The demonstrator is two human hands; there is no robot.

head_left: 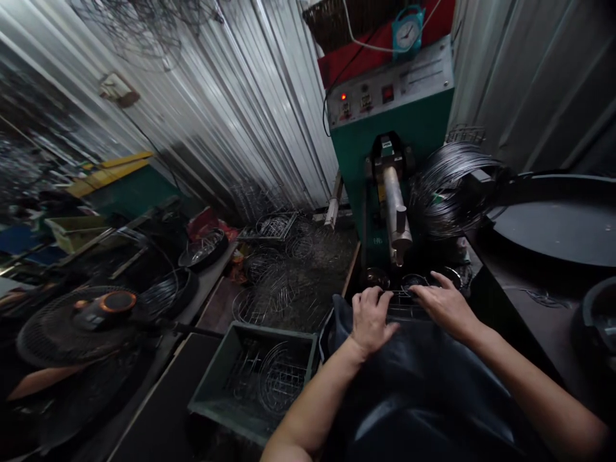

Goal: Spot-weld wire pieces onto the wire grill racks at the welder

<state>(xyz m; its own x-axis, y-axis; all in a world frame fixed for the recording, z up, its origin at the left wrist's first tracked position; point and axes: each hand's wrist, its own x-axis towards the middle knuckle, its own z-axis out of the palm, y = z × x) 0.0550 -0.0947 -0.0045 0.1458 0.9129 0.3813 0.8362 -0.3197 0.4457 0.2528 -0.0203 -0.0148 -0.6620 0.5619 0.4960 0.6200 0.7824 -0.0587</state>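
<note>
My left hand [371, 319] has its fingers bent over the left side of a small wire grid [403, 305], its thumb out to the right. On the other side, my right hand [445, 307] reaches across the grid's right edge with fingers stretched and apart; its lower fingers are hard to see. The grid's lower part blends into the dark apron [414, 385] on my lap. Just beyond both hands, the metal arm [395, 205] of a green machine [394, 112] points down towards me. Round metal pieces [414, 280] lie under its tip, partly hidden by my fingers.
A green crate [216, 378] with round wire racks [283, 378] stands to my left. More wire pieces [283, 282] lie behind it. A fan [79, 321] is at far left, with part of a person's arm [48, 378]. Right are a wire coil [457, 186] and large round pan [563, 231].
</note>
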